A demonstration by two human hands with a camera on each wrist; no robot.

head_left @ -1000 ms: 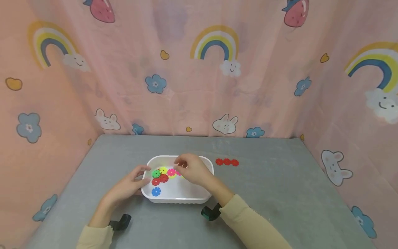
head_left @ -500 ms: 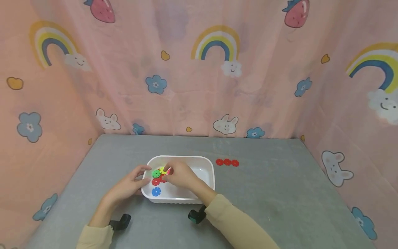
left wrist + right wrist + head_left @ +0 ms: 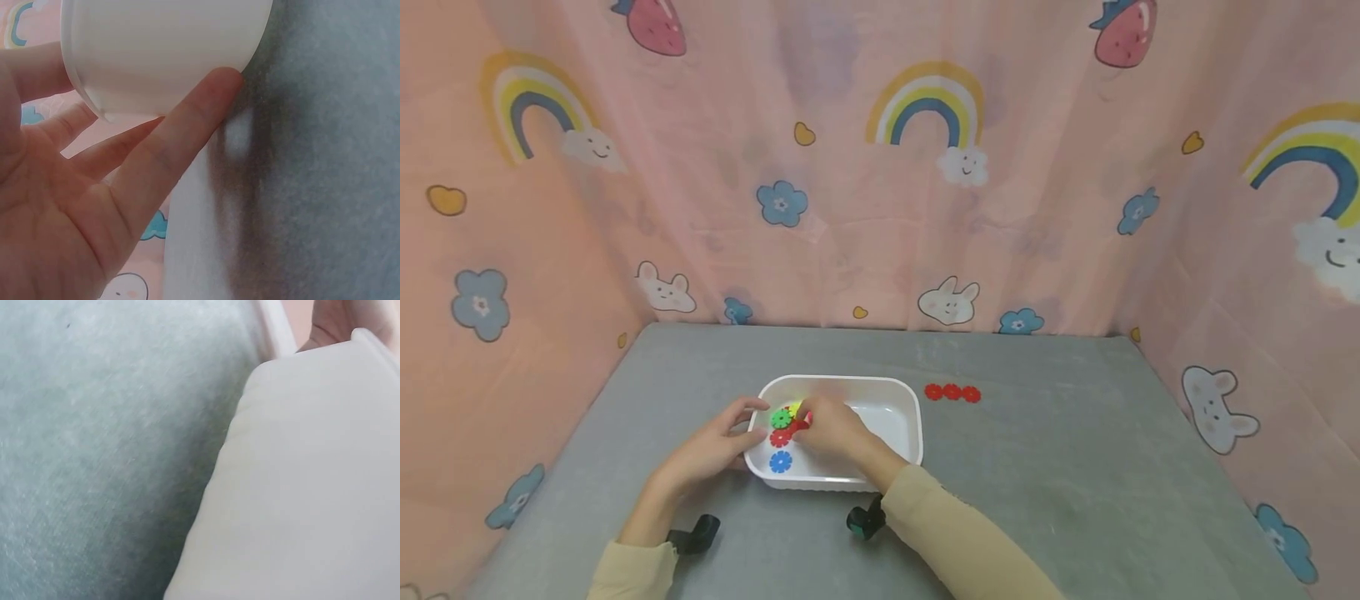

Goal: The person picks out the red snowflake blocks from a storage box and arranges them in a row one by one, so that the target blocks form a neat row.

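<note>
A white plastic tray (image 3: pixel 886 421) holds several notched snowflake discs. At its left end, my left hand (image 3: pixel 715 446) holds the wall. Fingertips overlap the rim, while in the left wrist view a finger (image 3: pixel 181 131) lies against the outer wall. My right hand (image 3: pixel 835 429) is inside the tray, thumb and forefinger pinching a red snowflake disc (image 3: pixel 801 425), partly covered by the fingers. Close by lie a green disc (image 3: pixel 781 418), another red disc (image 3: pixel 779 437), a blue disc (image 3: pixel 780 462), and a mostly hidden yellow disc (image 3: pixel 795 408). A sliver of pink shows beside the fingertips.
Three red discs (image 3: pixel 952 392) lie in a row on the grey table (image 3: pixel 1060 450), beyond the tray's right end. Patterned pink cloth (image 3: pixel 865 233) hangs behind and beside the table. A tray wall (image 3: pixel 325 462) fills much of the right wrist view.
My right hand has moved left and down inside the tray, to the red discs, where one is now between its fingertips. My left hand stays on the tray's left end.
</note>
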